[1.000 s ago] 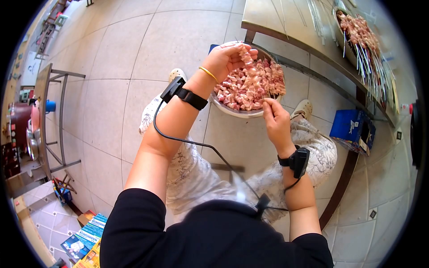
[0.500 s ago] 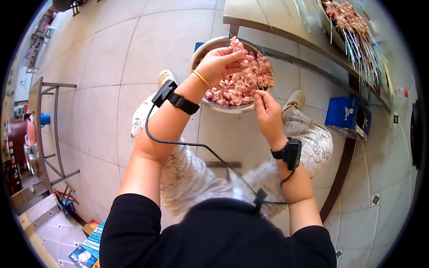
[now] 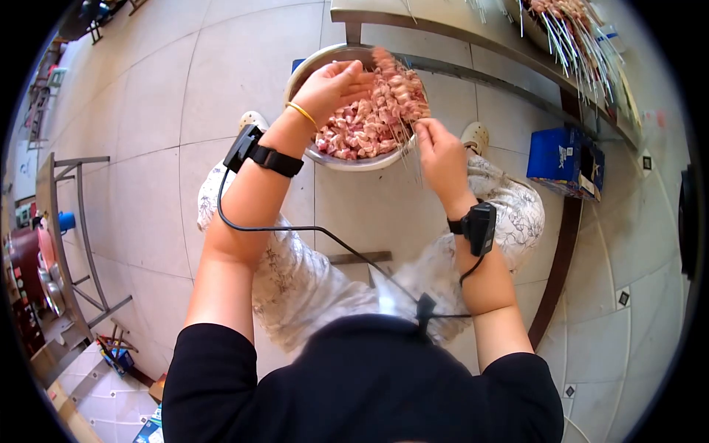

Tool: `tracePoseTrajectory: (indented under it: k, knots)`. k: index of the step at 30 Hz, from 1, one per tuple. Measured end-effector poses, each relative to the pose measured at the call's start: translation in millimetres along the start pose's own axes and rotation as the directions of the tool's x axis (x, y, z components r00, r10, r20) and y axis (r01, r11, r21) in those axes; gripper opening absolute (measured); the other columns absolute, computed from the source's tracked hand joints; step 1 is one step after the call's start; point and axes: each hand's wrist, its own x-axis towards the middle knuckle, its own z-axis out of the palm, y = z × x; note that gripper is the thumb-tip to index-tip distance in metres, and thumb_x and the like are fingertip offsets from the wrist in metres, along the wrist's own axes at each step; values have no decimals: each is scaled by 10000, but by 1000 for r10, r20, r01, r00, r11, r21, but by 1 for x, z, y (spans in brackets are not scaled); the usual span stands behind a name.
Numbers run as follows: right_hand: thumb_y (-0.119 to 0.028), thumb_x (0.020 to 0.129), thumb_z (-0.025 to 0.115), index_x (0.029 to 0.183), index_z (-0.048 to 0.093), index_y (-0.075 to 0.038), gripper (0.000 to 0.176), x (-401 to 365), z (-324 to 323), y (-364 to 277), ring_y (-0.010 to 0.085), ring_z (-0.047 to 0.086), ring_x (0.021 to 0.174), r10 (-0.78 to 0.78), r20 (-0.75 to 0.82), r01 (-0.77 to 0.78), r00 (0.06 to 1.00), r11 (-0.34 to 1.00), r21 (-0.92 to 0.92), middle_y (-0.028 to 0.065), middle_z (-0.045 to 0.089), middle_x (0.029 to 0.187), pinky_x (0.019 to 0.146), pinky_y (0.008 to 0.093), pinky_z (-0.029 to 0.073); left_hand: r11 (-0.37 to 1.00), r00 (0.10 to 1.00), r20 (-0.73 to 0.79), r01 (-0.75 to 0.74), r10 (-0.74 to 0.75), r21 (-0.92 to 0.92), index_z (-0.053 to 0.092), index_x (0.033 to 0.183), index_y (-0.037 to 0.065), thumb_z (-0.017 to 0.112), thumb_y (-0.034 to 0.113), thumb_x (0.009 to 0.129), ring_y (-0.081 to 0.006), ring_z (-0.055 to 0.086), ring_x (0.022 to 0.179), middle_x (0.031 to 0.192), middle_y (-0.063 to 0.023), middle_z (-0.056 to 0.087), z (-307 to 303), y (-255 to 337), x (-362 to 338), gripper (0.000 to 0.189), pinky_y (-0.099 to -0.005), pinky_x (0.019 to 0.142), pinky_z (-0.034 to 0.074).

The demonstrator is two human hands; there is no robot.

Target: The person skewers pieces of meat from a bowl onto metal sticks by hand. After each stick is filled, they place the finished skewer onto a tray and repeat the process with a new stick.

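edges and open room: between the person's knees, pale floor tiles (image 3: 347, 207) give open room up to the near rim of a round metal basin (image 3: 367, 164). more tiled floor spreads to the left of the basin; beyond its far right side runs the straight edge of a table (image 3: 450, 33), with a lower rail close to the rim. a blue box (image 3: 550, 156) stands on the floor to the right, apart from the basin.

pose: both forearms reach forward between the trousered knees. the right hand (image 3: 445, 157), just outside the basin's right rim, is closed in a pinch, thumb against forefinger, at the near end of a meat skewer (image 3: 382, 60) (its far end blurred) that slants over the basin. the left hand (image 3: 332, 88) is above the basin's left part, palm inward, half open with fingers loosely bent; no object is seen in its grasp, and whether its fingertips touch the meat cannot be told.

materials: a smooth yellow bangle (image 3: 301, 113) rings the left wrist. loose meat (image 3: 356, 127), in moist pink-red chunks, fills the near part of the basin; threaded pieces lie at its right. on the table, a second container (image 3: 543, 29) bears more meat and thin, shiny metal rods (image 3: 580, 59) (fanned over its edge).
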Motion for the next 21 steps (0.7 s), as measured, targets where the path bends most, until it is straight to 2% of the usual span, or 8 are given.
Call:
tracePoseTrajectory:
  k: [2,7,9,12,16,18,20,21]
  knots:
    - [-189,927,520,974,614,-40,183,4,-7,9,412,605,807,79,-1,-79,997,994,-81,215,636,854,672,442,481,995,998,-57,0,6,98,493,1203,-53,556,293,950,-229,625,1026,1136,-165,620,-8,-1,2,433,-313,894,523]
    - [-241,907,547,995,615,-28,240,7,-7,27,391,599,857,103,53,-84,993,952,-294,206,634,942,712,430,481,993,993,-114,3,10,116,542,1173,-42,551,268,951,-182,618,1021,1116,-129,640,-14,2,0,381,-293,887,497]
    - [-291,882,590,1027,607,-11,316,9,-7,26,380,595,926,158,104,-106,982,915,-389,207,626,1039,750,429,480,955,993,-108,-6,39,295,557,1168,-38,556,262,947,-159,615,998,1115,-110,645,-14,2,-1,372,-275,865,488]
    - [-416,783,689,1135,550,27,583,7,-10,22,381,563,1039,59,52,-26,997,872,-489,223,576,1148,835,435,473,894,993,-99,-19,71,447,590,1156,-33,597,276,916,-118,598,941,1077,-68,654,-8,6,-6,392,-254,821,472]
    - [-510,650,773,1312,362,111,996,2,-10,3,384,467,1206,273,237,-120,933,852,-509,289,480,1275,998,392,404,848,991,-71,-61,115,527,595,1156,-40,640,292,877,-126,599,915,1023,-71,657,-13,2,-1,435,-257,811,478]
    - [-522,614,789,1357,286,126,1107,-8,2,16,386,465,1212,240,247,-99,939,875,-474,303,468,1280,1022,385,393,805,974,-92,-115,205,582,590,1149,-54,638,279,876,-159,619,944,1033,-104,662,-9,4,-3,433,-282,826,489]
    - [-440,632,778,1355,248,160,1079,-8,2,14,390,493,1174,262,261,-121,929,883,-454,307,480,1260,982,383,430,644,946,-74,-157,317,749,591,1110,-36,628,221,868,-234,636,998,1065,-168,660,-22,-3,6,355,-325,860,494]
    - [-411,649,764,1364,238,154,1053,-4,-1,10,389,501,1163,309,275,-165,911,882,-442,314,469,1263,971,386,438,530,888,16,-288,459,798,589,1111,-9,615,205,866,-265,640,992,1062,-167,662,-23,-4,5,326,-340,853,498]
